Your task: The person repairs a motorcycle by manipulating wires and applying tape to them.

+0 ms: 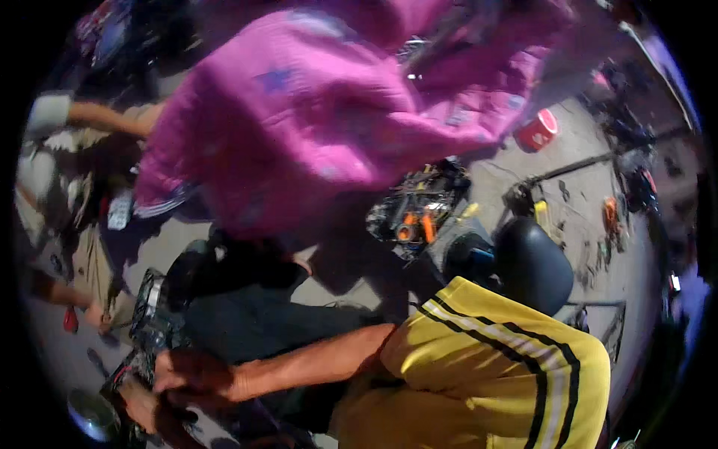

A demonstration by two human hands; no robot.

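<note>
Yellow-sleeved arm extended, hand [187,374] seemingly gripping engine part [153,318]

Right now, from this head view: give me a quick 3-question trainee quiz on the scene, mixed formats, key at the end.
1. True or false: the red bucket stands on the ground at upper right, apart from both hands.
2. Multiple choice: the sleeve on the forearm crossing the lower frame is A) plain white, B) yellow with black and white stripes, C) blue denim.
3. Short answer: where do the right hand and the left hand sit?

Key
1. True.
2. B.
3. Close together at lower left, on the dark machine part; blur hides whether either hand is closed on it.
</note>
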